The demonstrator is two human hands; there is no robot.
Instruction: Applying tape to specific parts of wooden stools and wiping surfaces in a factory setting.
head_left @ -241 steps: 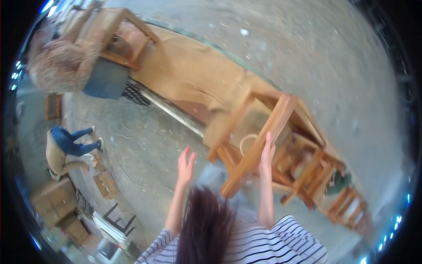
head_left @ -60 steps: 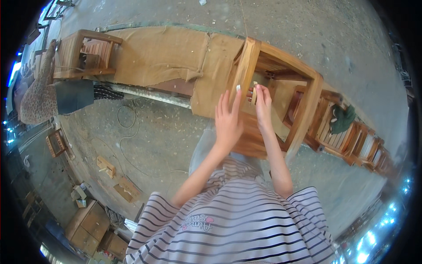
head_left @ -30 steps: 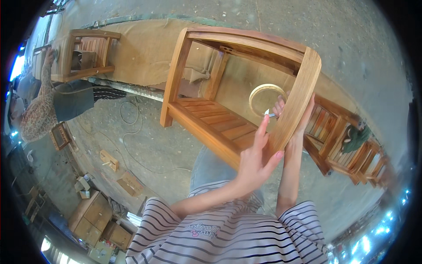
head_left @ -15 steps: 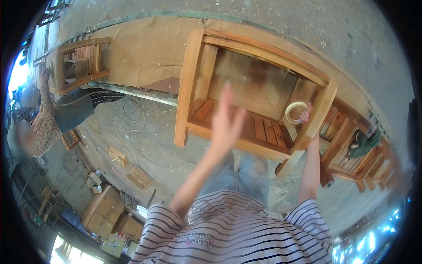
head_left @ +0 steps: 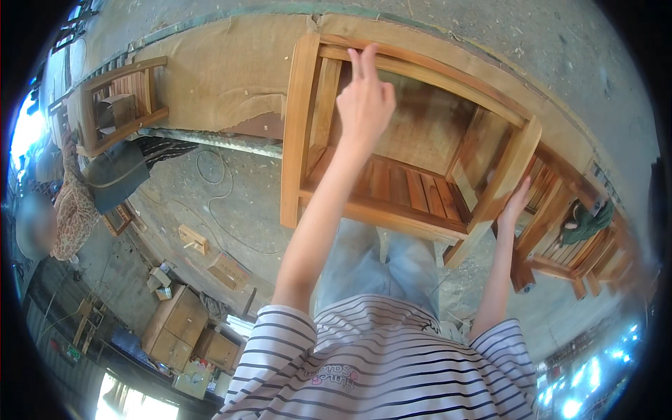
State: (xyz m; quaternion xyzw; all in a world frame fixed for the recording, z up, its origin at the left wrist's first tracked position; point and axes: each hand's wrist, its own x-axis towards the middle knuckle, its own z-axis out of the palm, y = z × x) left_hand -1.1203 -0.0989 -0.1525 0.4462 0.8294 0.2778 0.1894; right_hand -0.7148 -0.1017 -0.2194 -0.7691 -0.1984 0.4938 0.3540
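Note:
A wooden armchair frame point(head_left: 299, 133) with a slatted seat stands in front of me. My left hand point(head_left: 365, 105) reaches over the seat, its index and middle fingers stretched to the top back rail point(head_left: 434, 78). It holds nothing that I can see, and its other fingers are partly bent. Beside the chair's right arm point(head_left: 509, 180), my right hand point(head_left: 515, 204) lies against the outer side with fingers stretched upward. Part of this hand is hidden by the wood. No roll of tape shows now.
More slatted wooden chairs point(head_left: 553, 210) stand close on the right, a dark green cloth point(head_left: 586, 225) on one. Brown sheeting point(head_left: 217, 84) covers the bench behind. At far left, another person point(head_left: 73, 217) works by a chair point(head_left: 129, 105). A cable point(head_left: 217, 203) trails across the floor.
My left hand has moved up and away from me to the back rail. My right hand has left the chair's side opening, and the pale tape roll it held is out of sight.

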